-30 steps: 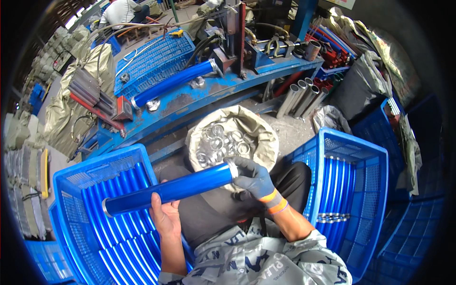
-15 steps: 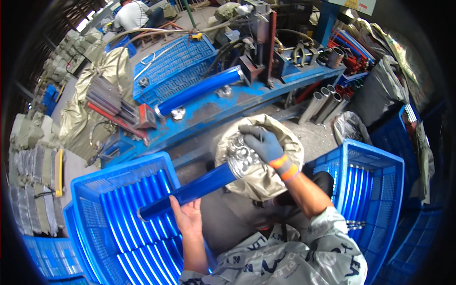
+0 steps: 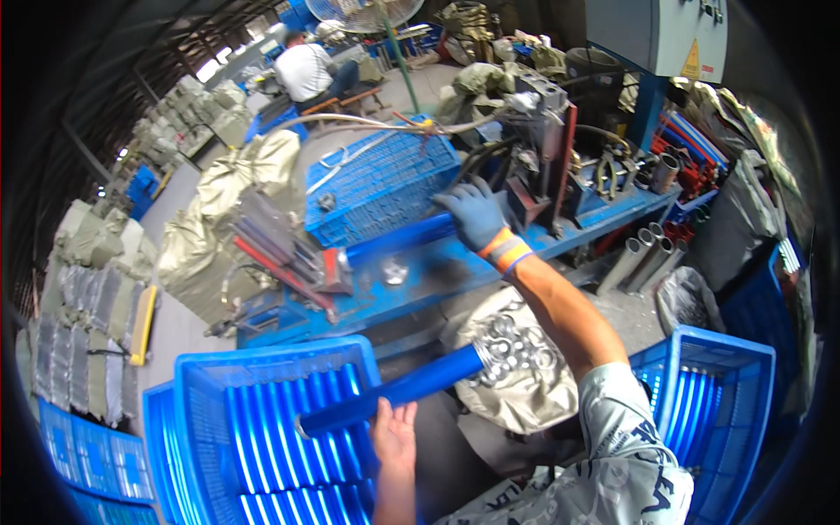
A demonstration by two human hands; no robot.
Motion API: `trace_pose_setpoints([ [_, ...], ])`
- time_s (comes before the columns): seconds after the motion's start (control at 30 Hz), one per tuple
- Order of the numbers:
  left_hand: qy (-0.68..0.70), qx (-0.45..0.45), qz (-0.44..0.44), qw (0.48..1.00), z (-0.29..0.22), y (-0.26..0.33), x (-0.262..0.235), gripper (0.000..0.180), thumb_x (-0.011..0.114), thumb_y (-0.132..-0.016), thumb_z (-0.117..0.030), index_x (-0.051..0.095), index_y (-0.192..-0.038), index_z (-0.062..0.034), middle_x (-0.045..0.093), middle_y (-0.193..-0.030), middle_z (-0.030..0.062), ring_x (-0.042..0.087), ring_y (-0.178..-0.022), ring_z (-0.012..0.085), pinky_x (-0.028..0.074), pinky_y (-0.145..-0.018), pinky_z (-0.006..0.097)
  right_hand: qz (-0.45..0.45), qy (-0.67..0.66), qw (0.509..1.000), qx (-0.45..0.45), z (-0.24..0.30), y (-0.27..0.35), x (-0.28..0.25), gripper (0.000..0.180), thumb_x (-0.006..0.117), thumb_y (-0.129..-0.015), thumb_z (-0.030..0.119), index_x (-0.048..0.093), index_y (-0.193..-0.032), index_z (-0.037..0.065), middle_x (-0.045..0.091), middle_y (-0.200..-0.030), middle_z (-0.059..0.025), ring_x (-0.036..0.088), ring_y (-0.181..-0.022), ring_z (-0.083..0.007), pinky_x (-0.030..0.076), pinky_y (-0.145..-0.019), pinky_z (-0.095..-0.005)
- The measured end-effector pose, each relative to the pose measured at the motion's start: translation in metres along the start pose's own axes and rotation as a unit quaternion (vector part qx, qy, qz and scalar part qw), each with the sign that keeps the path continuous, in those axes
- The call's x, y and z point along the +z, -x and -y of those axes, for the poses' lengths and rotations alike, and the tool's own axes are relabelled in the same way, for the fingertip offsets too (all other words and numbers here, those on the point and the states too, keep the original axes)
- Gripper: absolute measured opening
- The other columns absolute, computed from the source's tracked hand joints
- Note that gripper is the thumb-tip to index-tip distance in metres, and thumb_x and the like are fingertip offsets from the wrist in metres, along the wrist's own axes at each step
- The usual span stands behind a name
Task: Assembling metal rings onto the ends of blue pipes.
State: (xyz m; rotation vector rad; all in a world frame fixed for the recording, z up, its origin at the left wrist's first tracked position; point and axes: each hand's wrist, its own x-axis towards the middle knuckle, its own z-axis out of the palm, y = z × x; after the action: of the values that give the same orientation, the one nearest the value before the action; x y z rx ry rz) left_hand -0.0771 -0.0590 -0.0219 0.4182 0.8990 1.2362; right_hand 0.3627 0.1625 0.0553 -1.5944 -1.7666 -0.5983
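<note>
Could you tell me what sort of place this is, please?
Most likely a metalworking shop or small factory: a blue workbench carries a clamping machine, blue plastic crates hold blue tubes, and a sack of metal rings lies open on the floor.

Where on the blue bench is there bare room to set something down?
A small bare strip of bench lies between the round metal piece and the gloved right hand. Beyond that, the machine and the red clamp crowd it.

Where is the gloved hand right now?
The right hand rests on a blue tube on the blue workbench, upper middle of the head view, beside the machine.
</note>
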Motion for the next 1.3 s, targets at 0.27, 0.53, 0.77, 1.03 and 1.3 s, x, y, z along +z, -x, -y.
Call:
trace_pose_setpoints([
  [0.27,-0.007,-0.028,0.045,0.999,0.038,-0.026,0.046,0.031,0.078,-0.113,-0.020,0.068,-0.142,-0.0135,0.075,-0.144,0.0107,0.072,-0.139,0.0341,0.056,-0.120,0.059,0.216,-0.031,0.975,0.048,0.006,-0.010,0.003,0.079,0.085,-0.097,0.032,0.056,-0.169,0.023,0.051,-0.176,-0.0112,0.045,-0.165,-0.0414,0.039,-0.134,-0.0608],
  [0.53,-0.002,-0.009,0.014,1.000,0.024,-0.013,0.009,0.039,0.078,-0.114,-0.025,0.067,-0.147,-0.0064,0.074,-0.148,0.0148,0.069,-0.145,0.0340,0.056,-0.125,0.057,0.273,0.108,0.953,0.080,0.000,-0.002,0.081,0.054,0.070,-0.104,0.020,0.064,-0.157,0.026,0.074,-0.150,-0.0077,0.060,-0.153,-0.0353,0.034,-0.132,-0.0703],
  [0.77,-0.015,-0.016,0.057,0.998,0.028,-0.046,0.039,0.047,0.078,-0.114,-0.023,0.060,-0.155,-0.0087,0.069,-0.156,0.0140,0.062,-0.154,0.0371,0.046,-0.132,0.061,-0.070,-0.151,0.986,0.030,0.030,-0.053,-0.165,0.073,0.085,-0.088,0.023,0.063,-0.155,0.008,0.081,-0.124,-0.0133,0.082,-0.098,-0.0343,0.067,-0.089,-0.0433],
  [1.03,0.012,0.004,0.100,0.995,0.107,-0.235,0.276,0.079,0.098,-0.099,-0.025,0.054,-0.161,-0.0034,0.055,-0.167,0.0197,0.054,-0.156,0.0441,0.053,-0.128,0.060,-0.265,-0.504,0.743,0.352,0.020,0.154,-0.322,0.103,0.097,-0.089,0.031,0.048,-0.172,-0.003,0.077,-0.117,-0.0127,0.077,-0.095,-0.0207,0.064,-0.084,-0.0362],
  [1.3,-0.053,-0.070,-0.024,0.996,0.152,-0.337,0.284,0.087,0.102,-0.094,-0.038,0.058,-0.156,0.0052,0.068,-0.153,0.0284,0.068,-0.143,0.0478,0.058,-0.123,0.059,-0.223,-0.396,0.738,0.499,0.057,0.330,-0.378,0.118,0.098,-0.081,0.060,0.050,-0.167,-0.006,0.074,-0.113,-0.0136,0.075,-0.088,-0.0240,0.064,-0.077,-0.0393],
])
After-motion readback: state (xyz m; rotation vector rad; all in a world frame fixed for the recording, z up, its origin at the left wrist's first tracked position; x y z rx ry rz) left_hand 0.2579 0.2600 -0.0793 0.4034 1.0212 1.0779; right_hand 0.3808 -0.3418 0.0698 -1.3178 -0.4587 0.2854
